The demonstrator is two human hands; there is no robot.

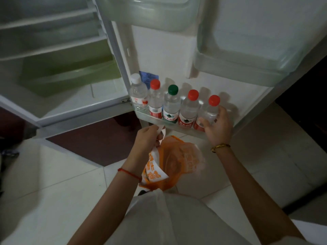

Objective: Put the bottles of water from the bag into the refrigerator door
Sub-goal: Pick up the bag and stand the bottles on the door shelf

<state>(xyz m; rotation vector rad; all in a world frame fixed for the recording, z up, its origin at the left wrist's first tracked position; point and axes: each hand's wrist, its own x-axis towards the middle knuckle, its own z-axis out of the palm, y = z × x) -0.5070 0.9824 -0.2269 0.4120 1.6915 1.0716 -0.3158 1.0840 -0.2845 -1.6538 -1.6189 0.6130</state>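
The person stands before the open refrigerator door (159, 50). The bottles of water are in its lowest door shelf (159, 122), in one row, all upright, with the long axis vertical and the caps up. From the hinge side I count a white-capped bottle (138, 92), a first red-capped bottle (155, 99), a green-capped bottle (171, 103), a second red-capped bottle (189, 106) and, at the outer end, the last bottle (209, 112), also with a red cap. The right hand (216, 128) is on this last bottle: thumb and fingers curl round its body below the cap, and its foot stands behind the rim of the shelf. The left hand (148, 138) is lower and more to the hinge side, closed on the white handle of the orange bag (177, 161), which hangs under it, between the two arms and above the tiled floor (53, 174). So the hands are apart, each one clamped on its own thing. The shelf lies up and forward from the bag, and the right hand is the nearer one to it. The bag looks slack, but I cannot tell whether a bottle remains inside. The right hand also hides how much place is left at the outer end of the row.
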